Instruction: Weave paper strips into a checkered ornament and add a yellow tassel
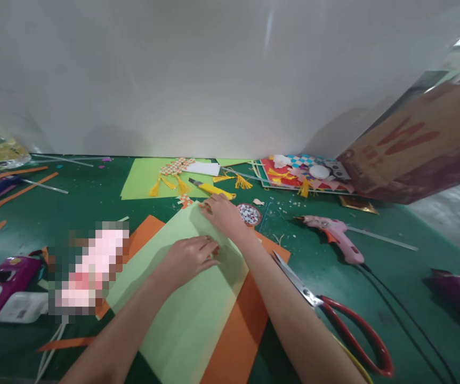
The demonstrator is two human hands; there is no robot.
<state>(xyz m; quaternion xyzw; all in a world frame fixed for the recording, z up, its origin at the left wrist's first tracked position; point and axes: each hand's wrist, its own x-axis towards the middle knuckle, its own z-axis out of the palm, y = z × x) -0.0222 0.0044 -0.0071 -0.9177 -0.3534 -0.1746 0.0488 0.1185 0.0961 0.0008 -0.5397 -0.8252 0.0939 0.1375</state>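
Note:
A light green sheet of paper [182,320] lies at an angle over an orange sheet [233,330] in front of me. My left hand [190,260] is over the middle of the green sheet, fingers loosely bent and thumb apart. Farther up, my right hand [222,213] rests at the sheet's far corner, its fingers spread on the paper; their tips are partly hidden. Just beyond it lies a yellow utility knife [214,189]. A round dish of small beads [249,214] sits beside my right wrist. Red-handled scissors [313,300] lie right of my right forearm.
To the right are a pink glue gun [336,234] with its cord and a brown paper bag [417,138]. Woven paper pieces with yellow tassels [177,168] lie at the back. A blurred pink object [97,266] and purple power strip [8,285] are left. A grey partition [214,74] stands behind.

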